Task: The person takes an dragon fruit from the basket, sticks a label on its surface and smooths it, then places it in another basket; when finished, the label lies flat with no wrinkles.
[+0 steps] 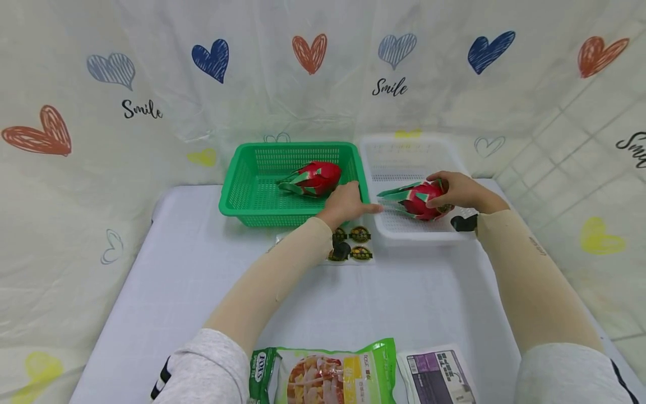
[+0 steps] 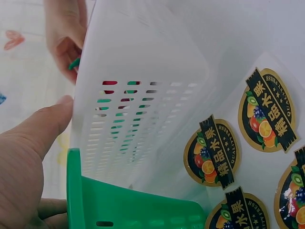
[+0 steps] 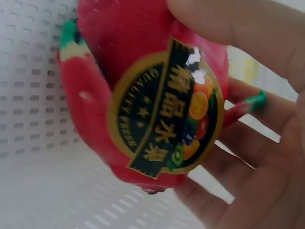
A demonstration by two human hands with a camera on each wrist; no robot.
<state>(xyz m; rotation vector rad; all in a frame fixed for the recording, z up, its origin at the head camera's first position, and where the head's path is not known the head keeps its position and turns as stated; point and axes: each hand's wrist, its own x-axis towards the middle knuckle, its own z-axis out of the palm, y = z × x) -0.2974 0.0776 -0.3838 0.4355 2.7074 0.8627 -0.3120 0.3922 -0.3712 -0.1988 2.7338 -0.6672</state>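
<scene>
My right hand holds a red dragon fruit with green-tipped scales, in or just over the white basket. In the right wrist view a round black-and-gold fruit sticker is on that dragon fruit, and the fingers bend around its side. My left hand rests at the right rim of the green basket. Its thumb stretches out straight to the white basket's rim; the other fingers are partly hidden behind the green rim. A second dragon fruit lies inside the green basket.
A sheet of round fruit stickers lies before the baskets, partly under my left forearm. At the table's near edge are a green-and-clear food bag and a purple-and-white pack. A heart-printed curtain hangs behind the baskets.
</scene>
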